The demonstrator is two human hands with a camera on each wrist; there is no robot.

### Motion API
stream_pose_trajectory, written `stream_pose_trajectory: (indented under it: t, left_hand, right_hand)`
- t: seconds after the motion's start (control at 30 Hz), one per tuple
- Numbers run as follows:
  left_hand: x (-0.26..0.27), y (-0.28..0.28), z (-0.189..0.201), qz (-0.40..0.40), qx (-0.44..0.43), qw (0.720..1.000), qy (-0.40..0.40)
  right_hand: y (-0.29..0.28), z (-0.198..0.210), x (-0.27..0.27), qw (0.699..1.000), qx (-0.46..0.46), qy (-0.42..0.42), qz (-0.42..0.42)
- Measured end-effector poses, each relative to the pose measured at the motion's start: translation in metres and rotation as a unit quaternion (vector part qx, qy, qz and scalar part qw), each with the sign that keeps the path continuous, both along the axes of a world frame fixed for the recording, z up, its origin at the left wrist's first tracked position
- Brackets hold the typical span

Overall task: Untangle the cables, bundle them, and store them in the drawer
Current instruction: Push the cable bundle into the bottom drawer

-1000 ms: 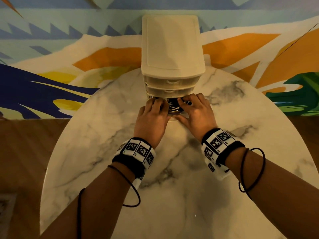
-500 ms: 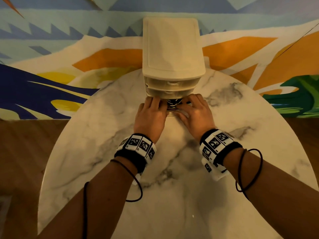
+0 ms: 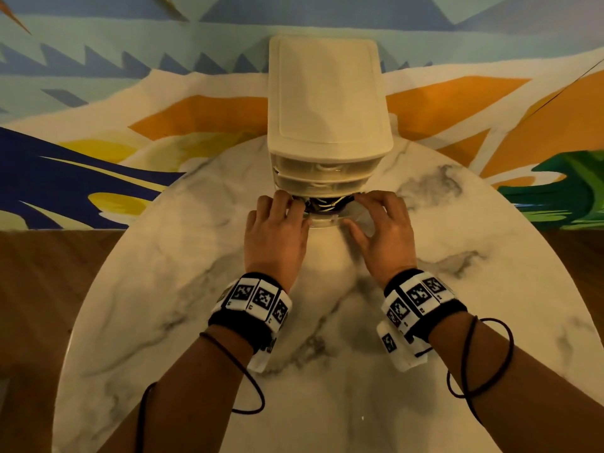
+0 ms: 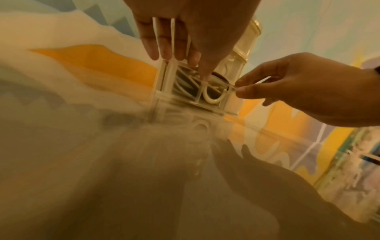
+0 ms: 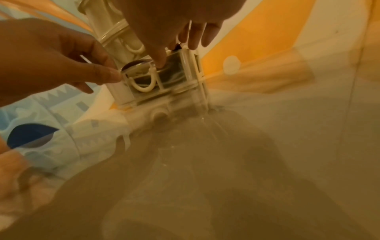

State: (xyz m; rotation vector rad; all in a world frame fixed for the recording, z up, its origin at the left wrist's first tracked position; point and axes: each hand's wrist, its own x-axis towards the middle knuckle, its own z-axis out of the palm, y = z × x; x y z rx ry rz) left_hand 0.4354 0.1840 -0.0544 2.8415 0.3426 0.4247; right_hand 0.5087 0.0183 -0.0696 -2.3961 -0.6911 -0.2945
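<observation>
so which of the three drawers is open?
The bottom drawer: it sticks out with cables showing inside, both hands at its front. The two above sit flush.

Cream plastic drawer unit (image 3: 328, 103) sitting at 12 o'clock on white grey-veined marble table (image 3: 170, 308); blue-orange-green mural wall (image 3: 98, 103) showing behind; black-white checker-marked wristbands (image 3: 255, 300).

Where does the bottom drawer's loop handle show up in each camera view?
Head: handle just above centre, between both hands, mostly hidden under the drawer front.
Left wrist: handle right of centre, upper half.
Right wrist: handle left of centre, upper half.
Shared landmark: the cables seen through the clear drawer front.
</observation>
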Motion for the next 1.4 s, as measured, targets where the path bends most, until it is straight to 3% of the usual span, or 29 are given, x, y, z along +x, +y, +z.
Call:
stream_pose_trajectory:
  t: [0.3, 0.47, 0.63, 0.7, 0.83, 0.93, 1.03, 1.1, 1.2, 1.4]
  left_hand:
    - [0.004, 0.001, -0.001, -0.009, -0.020, 1.000, 0.020]
    - [0.004, -0.001, -0.005, -0.010, -0.015, 0.999, 0.029]
    - [0.006, 0.004, 0.003, -0.022, -0.034, 0.998, 0.044]
    - [0.004, 0.007, 0.009, 0.012, -0.085, 0.995, 0.048]
    - [0.001, 0.015, 0.017, 0.079, -0.146, 0.982, 0.094]
    - [0.010, 0.019, 0.019, 0.095, -0.127, 0.977, 0.144]
    - [0.021, 0.018, 0.022, 0.108, -0.120, 0.975, 0.152]
    - [0.018, 0.011, 0.024, 0.079, -0.100, 0.987, 0.101]
    - [0.005, -0.005, 0.012, -0.043, 0.006, 0.999, 0.007]
    - [-0.008, -0.012, -0.002, -0.068, 0.013, 0.995, 0.076]
  right_hand:
    - [0.002, 0.004, 0.003, 1.000, -0.008, 0.014, 0.007]
    - [-0.001, 0.008, 0.008, 0.992, -0.113, -0.014, 0.060]
    - [0.005, 0.015, 0.015, 0.967, -0.247, -0.027, 0.054]
    - [0.001, 0.011, 0.010, 0.971, -0.234, -0.019, 0.053]
    - [-0.004, 0.007, -0.002, 0.992, -0.038, 0.105, -0.057]
    - [0.013, 0.010, 0.005, 0.972, -0.093, 0.205, -0.069]
    - [0.027, 0.014, 0.013, 0.969, -0.083, 0.228, -0.039]
    - [0.029, 0.018, 0.009, 0.977, -0.057, 0.200, -0.048]
    - [0.027, 0.020, -0.003, 0.998, -0.021, 0.064, -0.006]
    - [0.020, 0.014, -0.011, 0.986, -0.146, 0.026, 0.081]
